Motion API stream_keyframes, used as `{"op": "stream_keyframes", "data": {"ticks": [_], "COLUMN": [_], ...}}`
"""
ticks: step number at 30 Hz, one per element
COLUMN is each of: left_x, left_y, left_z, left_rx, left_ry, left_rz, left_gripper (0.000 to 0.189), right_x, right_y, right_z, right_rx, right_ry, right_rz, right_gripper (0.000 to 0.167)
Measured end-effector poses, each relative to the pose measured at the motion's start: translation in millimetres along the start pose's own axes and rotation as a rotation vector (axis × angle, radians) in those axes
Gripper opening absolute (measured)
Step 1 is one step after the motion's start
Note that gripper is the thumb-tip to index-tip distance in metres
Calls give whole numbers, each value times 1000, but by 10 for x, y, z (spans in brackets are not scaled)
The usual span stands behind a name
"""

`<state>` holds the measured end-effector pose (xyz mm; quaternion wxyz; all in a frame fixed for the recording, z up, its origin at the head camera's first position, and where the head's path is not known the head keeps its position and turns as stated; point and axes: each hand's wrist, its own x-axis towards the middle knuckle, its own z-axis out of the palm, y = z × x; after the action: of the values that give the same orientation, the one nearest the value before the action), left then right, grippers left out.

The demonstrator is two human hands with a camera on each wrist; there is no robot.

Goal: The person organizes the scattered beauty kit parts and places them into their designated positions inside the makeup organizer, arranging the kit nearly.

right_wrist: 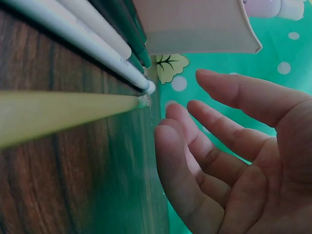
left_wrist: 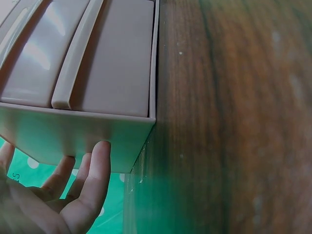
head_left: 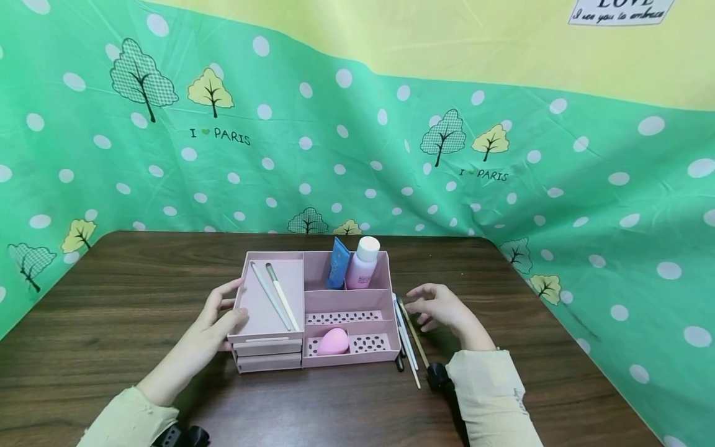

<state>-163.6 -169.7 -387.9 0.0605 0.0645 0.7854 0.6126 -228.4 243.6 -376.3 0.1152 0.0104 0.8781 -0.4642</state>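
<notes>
Behind the pink box [head_left: 259,307] hangs a green and yellow cloth [head_left: 363,149] with white dots. Under the box is the dark wooden table [head_left: 112,347]. The box has two drawers [head_left: 268,362] at its front left. At the left side of the box, the left hand [head_left: 215,323] touches the wall with its fingers spread. To the right of the box is the right hand [head_left: 441,307]; its fingers are softly bent, apart from each other, and the grip is free. In the back right part of the box, a pink bottle [head_left: 360,273] with white cap stands upright, and a blue tube [head_left: 337,267] is tilted just beside it. In the front row of the box lies a pink sponge [head_left: 333,342]. On the left top of the box rest a pale green stick [head_left: 273,299] and a white brush [head_left: 283,299]. Just beside the right wall of the box lie a gold stick [right_wrist: 63,114], white sticks [right_wrist: 92,52] and a dark stick [head_left: 400,364], the gold one nearest to the right hand.
</notes>
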Motion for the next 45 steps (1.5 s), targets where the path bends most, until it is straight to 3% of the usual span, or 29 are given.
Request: {"op": "stream_keyframes", "data": {"ticks": [13,25,45], "left_x": [-1,-5,-6], "left_y": [9,15,26], "left_z": [-1,-9,-4], "left_rx": [0,10,-2], "left_ry": [-4,-4,0], "left_rz": [-7,4,-9], "left_gripper": [59,59,59], "right_x": [-18,13,6], "right_y": [46,62,-28], "right_z": [26,60,136], "right_rx": [-12,-4,-169], "right_ry": [-73,-70,-43], "right_rz": [58,85,132], "right_gripper": [45,48,48]}}
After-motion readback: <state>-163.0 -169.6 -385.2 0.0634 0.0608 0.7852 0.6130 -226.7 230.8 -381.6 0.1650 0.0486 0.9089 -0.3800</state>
